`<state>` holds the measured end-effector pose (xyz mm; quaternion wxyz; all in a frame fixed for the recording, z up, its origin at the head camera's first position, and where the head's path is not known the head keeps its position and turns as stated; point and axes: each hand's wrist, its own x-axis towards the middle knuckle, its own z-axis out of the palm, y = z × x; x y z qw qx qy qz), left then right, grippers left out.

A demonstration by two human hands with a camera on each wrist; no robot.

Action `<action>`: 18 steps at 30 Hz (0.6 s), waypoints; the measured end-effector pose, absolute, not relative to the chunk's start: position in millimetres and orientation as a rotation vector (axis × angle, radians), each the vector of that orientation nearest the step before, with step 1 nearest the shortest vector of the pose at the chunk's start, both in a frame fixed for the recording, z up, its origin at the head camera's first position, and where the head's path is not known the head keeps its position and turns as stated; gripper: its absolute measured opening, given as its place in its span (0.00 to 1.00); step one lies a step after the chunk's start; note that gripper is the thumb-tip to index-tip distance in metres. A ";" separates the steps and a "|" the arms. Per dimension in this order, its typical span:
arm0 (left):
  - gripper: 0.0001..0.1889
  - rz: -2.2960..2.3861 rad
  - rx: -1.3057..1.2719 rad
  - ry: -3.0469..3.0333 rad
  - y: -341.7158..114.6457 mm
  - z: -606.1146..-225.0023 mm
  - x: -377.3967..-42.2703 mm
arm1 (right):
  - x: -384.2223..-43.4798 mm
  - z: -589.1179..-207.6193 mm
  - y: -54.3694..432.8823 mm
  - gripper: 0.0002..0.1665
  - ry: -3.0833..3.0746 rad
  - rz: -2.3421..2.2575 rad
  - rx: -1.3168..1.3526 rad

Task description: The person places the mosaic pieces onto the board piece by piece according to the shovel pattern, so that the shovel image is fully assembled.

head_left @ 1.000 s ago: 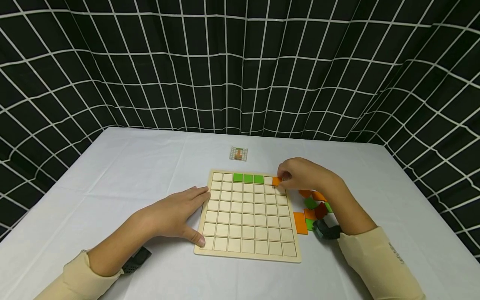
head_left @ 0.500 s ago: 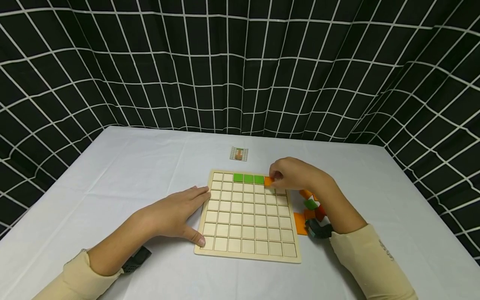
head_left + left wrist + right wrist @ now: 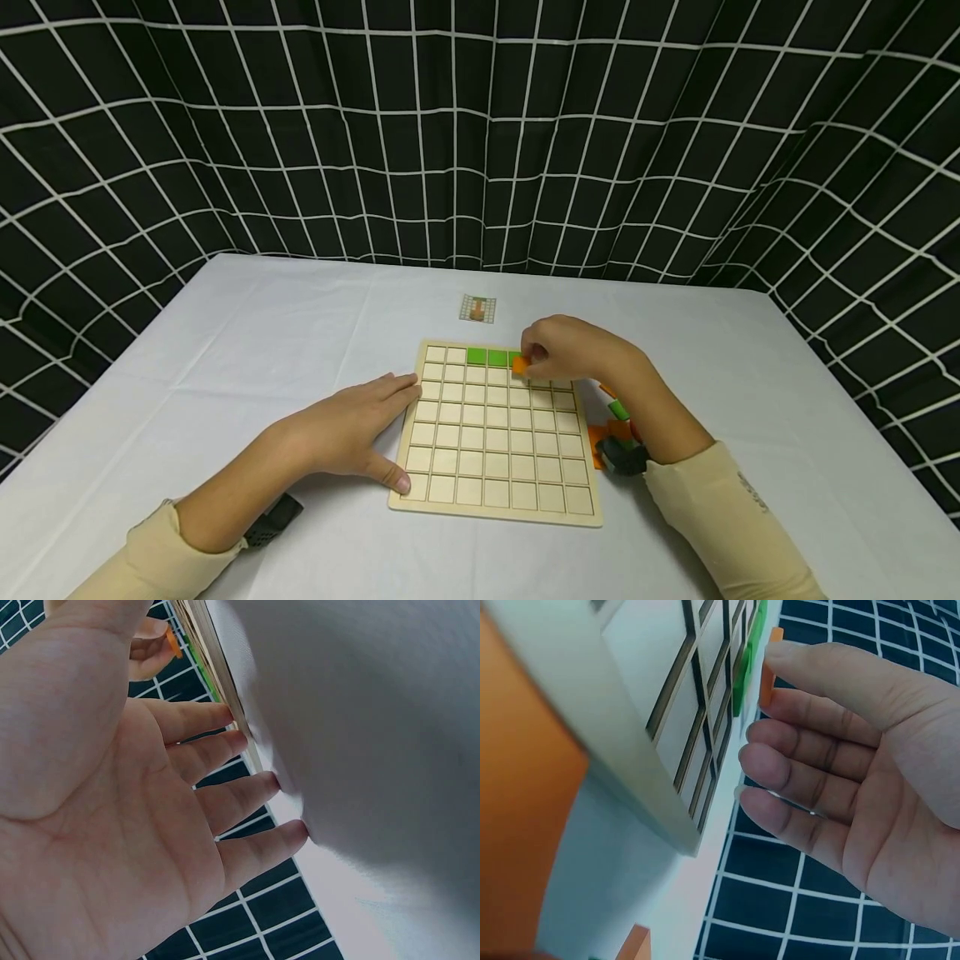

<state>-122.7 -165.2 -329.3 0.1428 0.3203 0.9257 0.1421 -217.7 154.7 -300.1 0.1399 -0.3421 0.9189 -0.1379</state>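
Observation:
A square wooden grid board point(image 3: 480, 450) lies on the white table, with several green tiles point(image 3: 487, 357) set in its far row. My right hand point(image 3: 573, 350) pinches an orange square tile point(image 3: 520, 365) between thumb and index finger, over the right part of that far row. In the right wrist view the orange tile point(image 3: 769, 675) is seen edge-on, held above the board and near the green tiles. My left hand point(image 3: 348, 425) rests along the board's left edge, fingers spread, thumb at the near left corner. Left wrist view: its straight fingertips point(image 3: 289, 834) touch the tablecloth and board edge.
A small pattern card point(image 3: 477, 308) lies beyond the board. Loose orange, green and red tiles point(image 3: 619, 429) are piled right of the board, partly hidden by my right forearm. A black grid curtain point(image 3: 480, 133) stands behind the table.
My right hand has moved left along the far row with the orange tile, from the right corner to over the rightmost green tile. The left hand has stayed in place.

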 end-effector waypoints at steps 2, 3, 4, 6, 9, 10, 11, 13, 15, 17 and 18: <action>0.64 0.407 0.925 2.672 -165.2 -329.0 -122.6 | -217.8 -300.5 153.1 0.07 2.651 -0.406 -0.999; 0.64 0.406 0.925 2.673 -165.2 -328.9 -122.5 | -217.8 -300.7 152.0 0.07 2.651 -0.406 -1.000; 0.64 0.404 0.926 2.673 -165.1 -328.8 -122.4 | -217.5 -300.6 150.5 0.08 2.648 -0.408 -0.996; 0.64 0.404 0.926 2.674 -165.1 -328.6 -122.2 | -217.7 -301.4 147.4 0.08 2.647 -0.401 -0.996; 0.64 0.407 0.929 2.674 -165.0 -328.7 -122.2 | -217.9 -302.2 141.9 0.07 2.650 -0.381 -0.997; 0.64 0.408 0.931 2.674 -165.0 -328.9 -122.2 | -217.9 -302.3 140.4 0.06 2.651 -0.376 -0.998; 0.64 0.409 0.932 2.675 -164.9 -329.1 -122.2 | -217.8 -302.5 139.0 0.06 2.655 -0.368 -1.000; 0.65 0.410 0.933 2.675 -164.8 -329.3 -122.4 | -217.6 -302.7 136.6 0.05 2.659 -0.353 -1.003; 0.65 0.411 0.932 2.674 -164.8 -329.4 -122.5 | -217.3 -303.0 134.9 0.05 2.662 -0.334 -1.012; 0.65 0.409 0.930 2.674 -164.8 -329.2 -122.5 | -217.3 -303.5 133.2 0.05 2.665 -0.310 -1.019; 0.65 0.409 0.929 2.674 -164.9 -329.0 -122.4 | -217.3 -303.7 132.4 0.05 2.665 -0.296 -1.025</action>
